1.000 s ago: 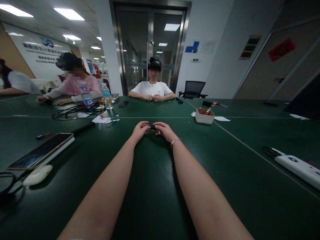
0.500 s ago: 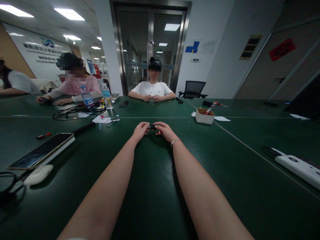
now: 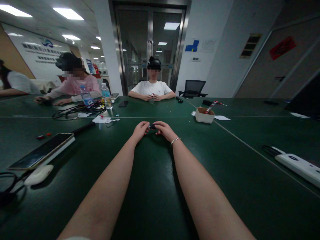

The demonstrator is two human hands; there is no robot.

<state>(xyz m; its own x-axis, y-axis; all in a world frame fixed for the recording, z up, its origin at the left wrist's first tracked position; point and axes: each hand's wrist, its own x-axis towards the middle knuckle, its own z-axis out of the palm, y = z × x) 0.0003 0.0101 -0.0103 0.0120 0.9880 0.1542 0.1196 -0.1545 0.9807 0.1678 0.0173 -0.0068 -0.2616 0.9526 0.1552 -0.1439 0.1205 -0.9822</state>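
Observation:
Both my arms reach forward over the dark green table (image 3: 155, 186). Between my hands is a small black object (image 3: 152, 126), short and rod-like, with a lighter part at its left end; its exact kind is too small to make out. The fingertips of my left hand (image 3: 141, 130) are closed on the left end. My right hand (image 3: 163, 129), below a silver bracelet (image 3: 175, 142), pinches the right end between thumb and fingers. My fingers cover part of the object.
Left lie a phone (image 3: 43, 150) on a white box, a white rounded case (image 3: 39, 175) and black cables (image 3: 72, 111) near two bottles. A small open box (image 3: 204, 115) and a white power strip (image 3: 297, 163) are right. A person (image 3: 153, 88) sits opposite; others sit left.
My hands and the small black object stay almost in the same place. The view has shifted very slightly. The person opposite has moved their hands a little.

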